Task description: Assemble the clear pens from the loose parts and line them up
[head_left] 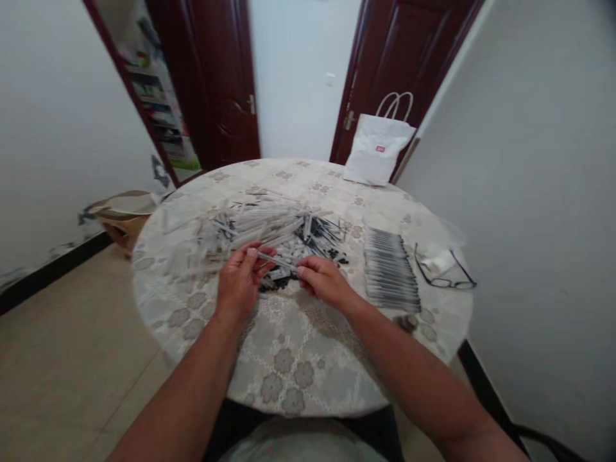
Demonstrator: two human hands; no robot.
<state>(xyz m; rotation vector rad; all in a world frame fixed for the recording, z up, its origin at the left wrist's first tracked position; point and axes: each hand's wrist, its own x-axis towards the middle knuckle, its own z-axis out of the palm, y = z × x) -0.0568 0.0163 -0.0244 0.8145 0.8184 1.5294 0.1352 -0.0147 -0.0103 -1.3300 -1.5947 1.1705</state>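
Between my hands a thin, pen-like clear tube (278,260) is stretched level above the near edge of a loose pile. My left hand (242,273) grips its left end between thumb and fingers. At the other end, the fingertips of my right hand (321,279) are pinched on it. Behind and below lie many clear plastic tubes (264,221) in a heap, with thin black sticks (320,234) on its right side. Small black pieces (276,282) are partly hidden under my hands. Right of the heap is a neat row of grey-and-clear pen-like sticks (392,269).
A round table with a flowered cloth (283,372) holds everything. Eyeglasses (445,282) and a crumpled white tissue (439,262) lie at the right. A small dark object (408,322) is below the row. A white paper bag (378,151) stands at the back; a brown bag (122,224) is left of the table.
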